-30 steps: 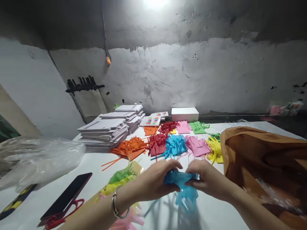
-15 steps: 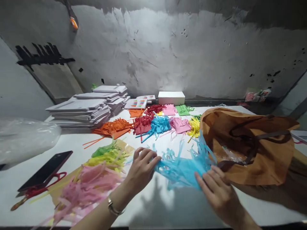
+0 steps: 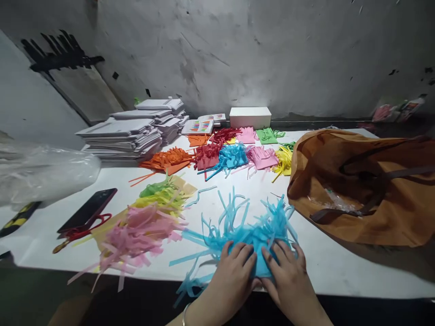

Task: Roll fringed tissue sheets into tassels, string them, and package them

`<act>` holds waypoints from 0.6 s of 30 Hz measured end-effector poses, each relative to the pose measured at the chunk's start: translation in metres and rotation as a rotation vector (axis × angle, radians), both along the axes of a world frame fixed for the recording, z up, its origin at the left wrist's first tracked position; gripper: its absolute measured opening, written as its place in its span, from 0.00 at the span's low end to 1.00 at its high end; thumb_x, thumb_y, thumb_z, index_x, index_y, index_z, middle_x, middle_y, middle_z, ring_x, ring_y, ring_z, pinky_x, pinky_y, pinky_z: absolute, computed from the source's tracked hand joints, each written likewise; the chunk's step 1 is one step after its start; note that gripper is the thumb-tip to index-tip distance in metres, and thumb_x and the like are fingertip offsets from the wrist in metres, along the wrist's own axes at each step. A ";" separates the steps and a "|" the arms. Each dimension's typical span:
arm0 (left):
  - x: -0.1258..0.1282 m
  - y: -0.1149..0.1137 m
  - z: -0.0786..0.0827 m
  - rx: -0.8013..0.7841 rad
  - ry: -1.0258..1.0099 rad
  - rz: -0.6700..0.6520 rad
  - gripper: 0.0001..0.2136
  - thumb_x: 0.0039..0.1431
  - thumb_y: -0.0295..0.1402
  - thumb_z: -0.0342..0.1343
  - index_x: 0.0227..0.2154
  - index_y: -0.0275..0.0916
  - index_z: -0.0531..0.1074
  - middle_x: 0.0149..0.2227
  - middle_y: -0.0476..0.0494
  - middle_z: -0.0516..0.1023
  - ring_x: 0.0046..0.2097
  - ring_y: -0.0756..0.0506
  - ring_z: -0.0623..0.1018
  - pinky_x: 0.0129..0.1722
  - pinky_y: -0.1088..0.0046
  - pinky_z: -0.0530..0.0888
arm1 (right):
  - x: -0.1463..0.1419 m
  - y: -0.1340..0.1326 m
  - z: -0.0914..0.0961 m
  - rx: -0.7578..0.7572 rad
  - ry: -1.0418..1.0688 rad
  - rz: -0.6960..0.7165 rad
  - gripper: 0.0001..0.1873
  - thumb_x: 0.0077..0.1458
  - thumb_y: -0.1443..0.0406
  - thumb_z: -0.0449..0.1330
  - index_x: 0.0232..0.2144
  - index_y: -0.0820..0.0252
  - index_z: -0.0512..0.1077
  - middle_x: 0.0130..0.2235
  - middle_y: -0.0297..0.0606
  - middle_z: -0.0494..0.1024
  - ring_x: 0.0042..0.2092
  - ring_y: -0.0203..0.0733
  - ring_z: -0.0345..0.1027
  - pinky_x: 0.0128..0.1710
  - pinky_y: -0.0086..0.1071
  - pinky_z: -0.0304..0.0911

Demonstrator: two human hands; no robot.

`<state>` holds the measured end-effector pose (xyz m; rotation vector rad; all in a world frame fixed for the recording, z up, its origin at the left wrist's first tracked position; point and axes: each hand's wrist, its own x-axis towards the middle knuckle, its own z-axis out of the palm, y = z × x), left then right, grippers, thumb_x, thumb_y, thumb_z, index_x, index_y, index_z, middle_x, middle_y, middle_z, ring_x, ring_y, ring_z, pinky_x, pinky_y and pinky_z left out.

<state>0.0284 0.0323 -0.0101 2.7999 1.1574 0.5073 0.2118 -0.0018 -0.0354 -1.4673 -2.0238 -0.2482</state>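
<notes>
A blue fringed tissue paper lies at the table's front edge, its cut strips spread away from me and to the left. My left hand rests over its near part, fingers curved on top and thumb at the front edge. Beside it, my right hand grips the same paper, fingers on top and thumb close to the left one. What lies under the palms is hidden. To the left are layered pink fringed paper, yellow fringed paper and green fringed paper.
Folded fringed papers in several colours, such as a blue bundle, line the back. A brown bag stands right. On the left are paper stacks, a phone, red-handled scissors and a plastic bag. A white box sits behind.
Both hands have brought the blue paper down and nearer to me, from held up and stretched to lying at the table edge. The hands have come together. The view has tilted down.
</notes>
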 end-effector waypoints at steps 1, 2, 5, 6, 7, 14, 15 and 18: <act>-0.002 0.002 -0.004 0.003 -0.009 0.012 0.18 0.61 0.40 0.61 0.52 0.43 0.70 0.53 0.44 0.79 0.53 0.37 0.75 0.56 0.50 0.64 | 0.003 0.000 -0.001 -0.005 -0.021 -0.077 0.24 0.63 0.48 0.53 0.51 0.54 0.74 0.47 0.45 0.80 0.52 0.59 0.70 0.58 0.58 0.51; -0.005 0.004 -0.008 0.010 -0.014 0.013 0.18 0.60 0.38 0.62 0.52 0.44 0.70 0.53 0.44 0.79 0.52 0.36 0.75 0.54 0.51 0.64 | 0.007 -0.001 -0.004 -0.006 -0.050 -0.158 0.26 0.64 0.46 0.49 0.51 0.55 0.74 0.47 0.47 0.80 0.50 0.61 0.71 0.55 0.61 0.52; -0.017 0.005 -0.011 0.052 -0.044 0.005 0.15 0.60 0.28 0.60 0.50 0.44 0.71 0.52 0.44 0.79 0.49 0.37 0.76 0.50 0.53 0.63 | 0.041 -0.012 -0.015 0.008 -0.201 -0.365 0.29 0.67 0.48 0.41 0.52 0.57 0.73 0.51 0.53 0.78 0.50 0.67 0.71 0.47 0.66 0.57; -0.020 0.005 -0.010 0.058 -0.058 0.001 0.15 0.60 0.26 0.59 0.49 0.44 0.72 0.51 0.45 0.79 0.48 0.38 0.76 0.49 0.54 0.62 | 0.059 -0.020 -0.018 0.012 -0.257 -0.412 0.29 0.66 0.49 0.41 0.52 0.57 0.72 0.53 0.54 0.77 0.51 0.67 0.71 0.43 0.64 0.60; -0.022 0.005 -0.010 0.065 -0.078 -0.001 0.14 0.60 0.24 0.57 0.47 0.44 0.72 0.50 0.45 0.80 0.47 0.39 0.75 0.49 0.55 0.62 | 0.079 -0.029 -0.020 0.018 -0.301 -0.446 0.28 0.66 0.48 0.41 0.50 0.57 0.72 0.53 0.54 0.77 0.50 0.67 0.72 0.39 0.61 0.63; -0.021 0.004 -0.008 0.056 -0.172 -0.008 0.15 0.64 0.21 0.48 0.47 0.43 0.74 0.50 0.44 0.79 0.48 0.40 0.74 0.52 0.55 0.59 | 0.110 -0.052 0.041 0.133 -0.096 -0.424 0.18 0.64 0.65 0.52 0.54 0.60 0.70 0.51 0.49 0.79 0.49 0.56 0.75 0.46 0.49 0.69; -0.021 0.003 -0.007 0.056 -0.178 -0.013 0.14 0.66 0.22 0.48 0.47 0.43 0.74 0.50 0.44 0.79 0.48 0.40 0.74 0.52 0.55 0.59 | 0.091 -0.044 0.048 0.131 -0.072 -0.195 0.18 0.64 0.68 0.52 0.55 0.60 0.70 0.51 0.47 0.79 0.51 0.50 0.75 0.49 0.44 0.70; -0.028 0.001 -0.005 0.043 -0.166 -0.048 0.10 0.69 0.33 0.51 0.47 0.44 0.74 0.50 0.46 0.80 0.48 0.40 0.74 0.54 0.56 0.58 | 0.034 -0.015 0.048 0.025 -0.144 0.244 0.21 0.62 0.73 0.51 0.54 0.63 0.72 0.54 0.44 0.78 0.57 0.47 0.71 0.56 0.40 0.69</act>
